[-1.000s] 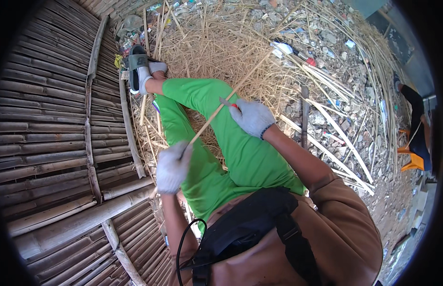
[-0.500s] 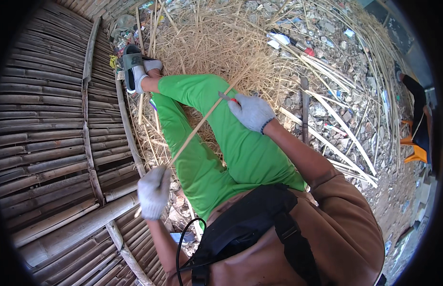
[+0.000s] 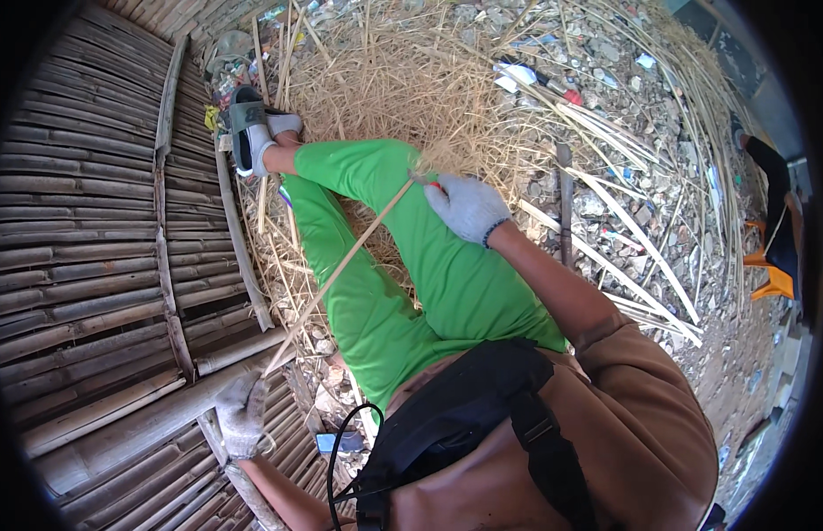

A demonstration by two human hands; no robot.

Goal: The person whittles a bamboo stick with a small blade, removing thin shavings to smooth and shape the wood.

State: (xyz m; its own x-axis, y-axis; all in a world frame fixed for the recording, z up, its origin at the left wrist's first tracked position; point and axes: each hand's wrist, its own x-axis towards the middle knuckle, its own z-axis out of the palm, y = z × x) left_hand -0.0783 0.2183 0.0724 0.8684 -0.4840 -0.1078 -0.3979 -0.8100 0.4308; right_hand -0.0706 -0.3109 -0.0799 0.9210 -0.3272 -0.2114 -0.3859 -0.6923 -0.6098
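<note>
My left hand (image 3: 242, 414), in a pale knitted glove, is closed on the lower end of a thin bamboo strip (image 3: 348, 260). From there the strip slants up across my green trousers (image 3: 465, 274) to my right knee. My right hand (image 3: 467, 210), also gloved, rests on that thigh, closed around a small knife (image 3: 437, 186). Part of a red handle shows at its fingers. The blade meets the strip's upper end, where fine curled shavings (image 3: 422, 165) bunch up. The glove hides most of the handle.
A slatted bamboo platform (image 3: 84, 257) runs along the left. Dry shavings (image 3: 385, 80) cover the ground ahead; split bamboo strips (image 3: 637, 234) lie on rubble to the right. A phone-like blue object (image 3: 339, 442) is near my waist. At far right, a person's dark-clothed leg (image 3: 770, 168) and an orange stool (image 3: 770, 270).
My left hand has moved down and left toward the platform, drawing the bamboo strip along. Its upper end now reaches only to the blade. My right hand has stayed put.
</note>
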